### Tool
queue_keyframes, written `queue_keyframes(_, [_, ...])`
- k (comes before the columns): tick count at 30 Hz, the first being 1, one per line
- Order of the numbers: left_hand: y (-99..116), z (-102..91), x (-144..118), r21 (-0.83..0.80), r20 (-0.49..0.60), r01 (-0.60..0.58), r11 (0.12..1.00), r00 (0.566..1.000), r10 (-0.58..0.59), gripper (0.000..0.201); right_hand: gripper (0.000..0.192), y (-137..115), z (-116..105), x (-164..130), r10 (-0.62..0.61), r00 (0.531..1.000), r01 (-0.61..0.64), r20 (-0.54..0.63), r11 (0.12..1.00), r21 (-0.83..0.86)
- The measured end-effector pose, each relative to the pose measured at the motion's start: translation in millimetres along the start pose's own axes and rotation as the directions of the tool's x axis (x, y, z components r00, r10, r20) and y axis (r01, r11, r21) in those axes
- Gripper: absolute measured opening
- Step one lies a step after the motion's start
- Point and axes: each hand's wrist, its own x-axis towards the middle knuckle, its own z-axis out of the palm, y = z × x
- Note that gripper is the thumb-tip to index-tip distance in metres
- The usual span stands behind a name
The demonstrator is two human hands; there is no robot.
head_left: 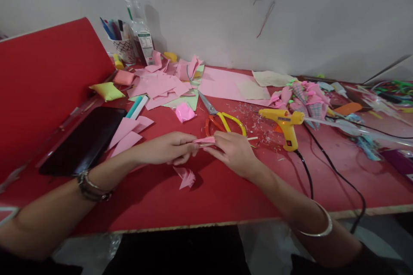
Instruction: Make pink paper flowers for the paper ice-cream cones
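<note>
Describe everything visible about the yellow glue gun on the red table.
The glue gun looks like yellow plastic with an orange trigger and an orange tip area under its barrel. It stands upright on the red table, barrel level and pointing left toward the scissors, handle down. A black cord runs from the handle base toward the table's front edge. Neither hand touches it; the right hand is nearest. Pink paper cones lie just behind it.

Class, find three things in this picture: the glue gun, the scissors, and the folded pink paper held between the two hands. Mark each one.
glue gun [285, 125]: head view, on its yellow body above the handle.
scissors [222, 121]: head view, where the yellow and orange handle loops meet.
folded pink paper [204, 140]: head view, on the strip between the fingertips.
</note>
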Motion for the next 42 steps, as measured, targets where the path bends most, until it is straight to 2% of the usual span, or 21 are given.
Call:
queue_keyframes(4, [3.8, 0.4, -0.5, -0.103, 0.04, 0.05, 0.993, 0.998, -0.046, 0.023, 0.044, 0.0, -2.5, 0.6, -0.004, 1.0, 0.004, 0.019, 1.0, 0.014])
queue_keyframes(6, [5.6, 1.3, -0.5, -0.09, 0.042, 0.048, 0.995, 0.998, -0.045, 0.024, 0.038, 0.2, -3.8, 0.9, -0.006, 0.999, 0.005, 0.048, 1.0, 0.025])
queue_keyframes(7, [6.1, 1.9, -0.4, -0.042, 0.022, 0.041, 0.998, 0.999, -0.04, 0.024, 0.035, 0.3, -4.4, 1.0, -0.002, 0.997, 0.0, 0.073, 0.999, 0.032])
queue_keyframes(9, [6.1, 3.3, -0.3, 0.174, -0.069, 0.021, 0.985, 0.998, -0.009, 0.023, 0.028, 0.0, -5.3, 1.3, 0.015, 0.991, -0.023, 0.136, 0.998, 0.054])
queue_keyframes(11, [4.2, 4.4, -0.1, 0.478, -0.189, 0.038, 0.877, 0.98, 0.061, 0.022, 0.023, -0.7, -6.0, 1.9, 0.041, 0.978, -0.06, 0.205, 0.995, 0.084])
queue_keyframes(13, [1.0, 4.9, 0.2, 0.709, -0.257, 0.069, 0.702, 0.952, 0.167, 0.023, 0.022, -1.7, -6.7, 2.6, 0.093, 0.957, -0.13, 0.275, 0.984, 0.119])
queue_keyframes(14, [-0.6, 4.8, 0.3, 0.774, -0.261, 0.069, 0.629, 0.94, 0.218, 0.025, 0.022, -2.1, -7.2, 2.9, 0.121, 0.943, -0.173, 0.31, 0.974, 0.145])
queue_keyframes(16, [-2.7, 4.5, 0.5, 0.843, -0.223, 0.027, 0.537, 0.926, 0.304, 0.03, 0.021, -2.4, -8.2, 3.4, 0.156, 0.916, -0.248, 0.369, 0.944, 0.218])
queue_keyframes(19, [-1.8, 3.7, 0.3, 0.876, -0.175, 0.0, 0.483, 0.932, 0.318, 0.032, 0.02, -1.5, -9.1, 3.8, 0.151, 0.901, -0.291, 0.406, 0.906, 0.308])
queue_keyframes(21, [0.4, 2.9, 0.3, 0.863, -0.196, 0.033, 0.505, 0.941, 0.275, 0.029, 0.021, -0.7, -8.6, 3.8, 0.143, 0.904, -0.282, 0.402, 0.908, 0.311])
queue_keyframes(24, [2.6, 0.7, 0.3, 0.768, -0.193, 0.019, 0.64, 0.96, 0.202, 0.027, 0.027, -0.2, -6.2, 3.8, 0.122, 0.914, -0.231, 0.387, 0.94, 0.25])
queue_keyframes(28, [1.2, -2.7, -0.6, 0.453, -0.043, -0.075, 0.888, 0.993, 0.106, 0.026, 0.032, -2.1, -3.5, 4.0, 0.05, 0.933, -0.129, 0.356, 0.971, 0.2])
queue_keyframes(31, [-0.5, -3.8, -2.2, 0.223, 0.029, -0.038, 0.974, 0.999, 0.032, 0.027, 0.031, -4.4, -3.3, 3.7, 0.007, 0.943, -0.065, 0.333, 0.985, 0.162])
queue_keyframes(34, [0.0, -4.2, -3.8, 0.122, 0.075, -0.006, 0.993, 0.997, -0.003, 0.028, 0.031, -6.1, -4.0, 3.1, -0.004, 0.946, -0.027, 0.323, 0.996, 0.091])
queue_keyframes(38, [0.5, -4.8, -3.6, 0.105, 0.132, -0.064, 0.992, 0.99, 0.05, 0.034, 0.027, -6.4, -5.6, 3.2, -0.012, 0.949, -0.026, 0.316, 0.993, 0.113])
queue_keyframes(40, [-1.1, -4.8, -1.8, 0.268, 0.054, -0.094, 0.959, 0.995, 0.082, 0.034, 0.028, -6.0, -6.7, 3.6, 0.047, 0.943, -0.1, 0.329, 0.984, 0.146])
queue_keyframes(42, [-3.5, -5.1, 0.2, 0.555, -0.086, -0.096, 0.826, 0.981, 0.171, 0.031, 0.029, -5.7, -7.8, 4.0, 0.131, 0.932, -0.21, 0.338, 0.955, 0.208])
